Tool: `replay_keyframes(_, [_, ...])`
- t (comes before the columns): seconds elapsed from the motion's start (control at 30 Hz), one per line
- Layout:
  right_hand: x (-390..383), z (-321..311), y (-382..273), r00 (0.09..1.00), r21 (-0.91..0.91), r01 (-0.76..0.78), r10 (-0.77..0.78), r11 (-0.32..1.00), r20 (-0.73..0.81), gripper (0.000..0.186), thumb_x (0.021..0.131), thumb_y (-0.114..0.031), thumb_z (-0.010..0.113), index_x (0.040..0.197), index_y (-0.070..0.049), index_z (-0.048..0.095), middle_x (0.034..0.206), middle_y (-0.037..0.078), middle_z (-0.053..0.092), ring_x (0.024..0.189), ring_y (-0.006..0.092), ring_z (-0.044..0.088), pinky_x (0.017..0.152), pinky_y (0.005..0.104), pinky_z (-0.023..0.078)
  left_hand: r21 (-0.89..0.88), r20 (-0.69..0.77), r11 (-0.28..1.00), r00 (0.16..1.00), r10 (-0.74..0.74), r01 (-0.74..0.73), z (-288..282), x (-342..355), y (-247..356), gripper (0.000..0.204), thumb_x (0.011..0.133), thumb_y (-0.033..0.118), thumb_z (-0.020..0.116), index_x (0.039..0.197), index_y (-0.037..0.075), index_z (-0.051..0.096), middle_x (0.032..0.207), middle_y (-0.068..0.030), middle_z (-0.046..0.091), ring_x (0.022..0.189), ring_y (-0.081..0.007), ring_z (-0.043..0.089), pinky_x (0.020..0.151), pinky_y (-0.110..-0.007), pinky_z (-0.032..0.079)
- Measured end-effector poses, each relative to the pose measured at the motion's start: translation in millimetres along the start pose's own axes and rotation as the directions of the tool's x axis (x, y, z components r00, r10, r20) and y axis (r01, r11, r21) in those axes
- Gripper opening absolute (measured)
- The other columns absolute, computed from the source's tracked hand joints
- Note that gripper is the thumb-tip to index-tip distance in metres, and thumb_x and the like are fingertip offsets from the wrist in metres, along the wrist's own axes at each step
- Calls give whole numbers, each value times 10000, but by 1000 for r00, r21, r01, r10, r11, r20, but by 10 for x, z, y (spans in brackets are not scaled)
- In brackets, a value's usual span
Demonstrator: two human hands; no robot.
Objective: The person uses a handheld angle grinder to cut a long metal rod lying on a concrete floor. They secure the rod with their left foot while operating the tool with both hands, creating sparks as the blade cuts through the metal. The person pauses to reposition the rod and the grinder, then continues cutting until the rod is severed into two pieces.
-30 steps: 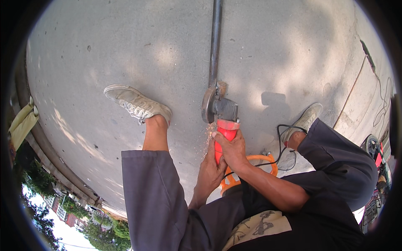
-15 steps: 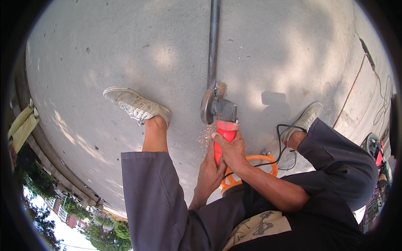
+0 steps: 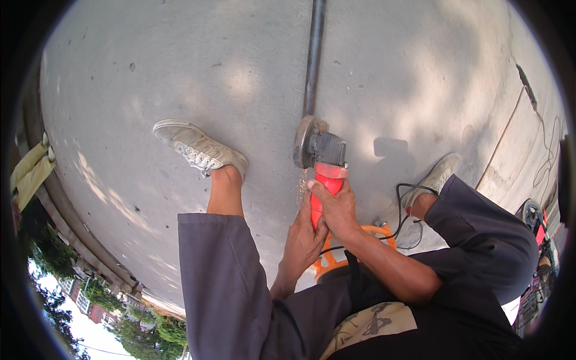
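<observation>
An angle grinder point(image 3: 329, 172), red-bodied with a dark metal head, is gripped by both hands. My left hand point(image 3: 303, 243) is wrapped round the lower body; my right hand point(image 3: 336, 210) grips higher, thumb across it. The grinder's guard point(image 3: 303, 141) sits at the near end of a long dark metal pipe point(image 3: 315, 48), hiding the contact point. A thin spray of orange sparks point(image 3: 303, 186) falls below the guard. A black cord point(image 3: 399, 198) loops to the right of my hands.
I sit low over concrete ground point(image 3: 240, 84), legs apart. An orange plastic frame point(image 3: 330, 261) is beneath me. At the left edge are another person's legs point(image 3: 30, 171) in pale trousers. Wheeled equipment point(image 3: 531, 213) stands at the far right, near a crack and thin line along the ground.
The grinder and both hands have shifted slightly up and right in the picture, and the view has moved a little. The spark spray has varied and is now narrower.
</observation>
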State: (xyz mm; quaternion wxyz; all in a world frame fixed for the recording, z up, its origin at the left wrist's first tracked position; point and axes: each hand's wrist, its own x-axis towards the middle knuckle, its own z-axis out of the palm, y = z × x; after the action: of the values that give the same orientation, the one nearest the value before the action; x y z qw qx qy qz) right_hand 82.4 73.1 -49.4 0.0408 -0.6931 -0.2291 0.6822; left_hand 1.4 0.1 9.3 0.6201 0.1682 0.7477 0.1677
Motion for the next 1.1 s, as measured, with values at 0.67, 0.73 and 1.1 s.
replay_keyframes(0.67, [-8, 10, -54, 991, 127, 57, -71, 990, 109, 232, 972, -184, 764, 1115, -46, 644, 953, 26, 678, 812, 106, 632, 733, 294, 528, 45, -87, 982, 979, 186, -183, -60, -49, -49, 748, 1053, 283, 570, 1632, -13, 200, 1399, -385, 539, 1261, -551, 558, 1057, -558, 460])
replay_keyframes(0.73, [54, -49, -69, 991, 92, 56, -67, 994, 117, 271, 976, -169, 757, 1170, -26, 631, 1018, 46, 693, 865, 127, 650, 785, 306, 544, 27, -89, 981, 977, 192, -190, 12, 13, -94, 746, 1060, 313, 555, 1639, 7, 198, 1419, -394, 529, 1277, -561, 544, 1064, -568, 450])
replay_keyframes(1.1, [27, -128, -49, 987, 55, 45, -53, 997, 154, 210, 1004, -216, 717, 1082, -43, 627, 901, 21, 657, 762, 109, 626, 680, 293, 515, 65, -40, 988, 989, 142, -139, 55, -36, -164, 733, 1046, 337, 571, 1616, 4, 253, 1248, -365, 613, 1078, -529, 653, 950, -575, 511])
